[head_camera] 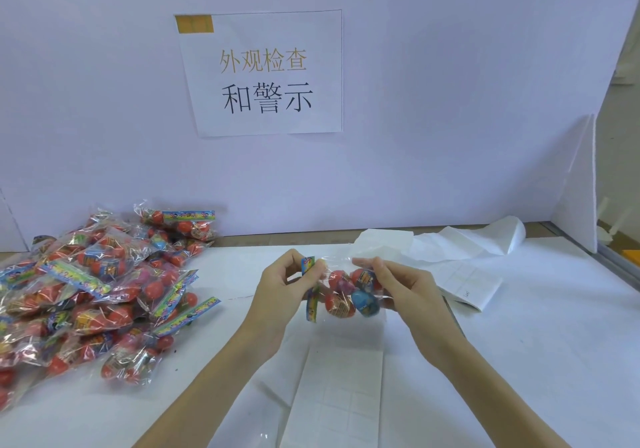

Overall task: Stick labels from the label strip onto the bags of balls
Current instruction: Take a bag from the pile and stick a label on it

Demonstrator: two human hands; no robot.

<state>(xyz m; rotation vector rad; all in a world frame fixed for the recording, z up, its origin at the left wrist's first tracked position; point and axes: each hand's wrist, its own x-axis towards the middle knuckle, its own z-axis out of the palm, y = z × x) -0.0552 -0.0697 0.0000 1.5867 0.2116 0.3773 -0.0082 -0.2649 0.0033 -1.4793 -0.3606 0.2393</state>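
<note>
A clear bag of red and blue balls [346,295] hangs in the air above the table's middle, held between both hands. My left hand [280,292] pinches its colourful header end. My right hand [405,292] grips the opposite end, fingers curled round the plastic. Below the hands a white label strip [339,395] with a grid of labels lies flat on the table. A big pile of ball bags [90,295] covers the table's left side.
Crumpled white backing paper [460,243] and another label sheet [467,285] lie at the back right. A white partition wall with a printed sign [266,73] closes the back. A folded white board [578,188] stands at the right edge.
</note>
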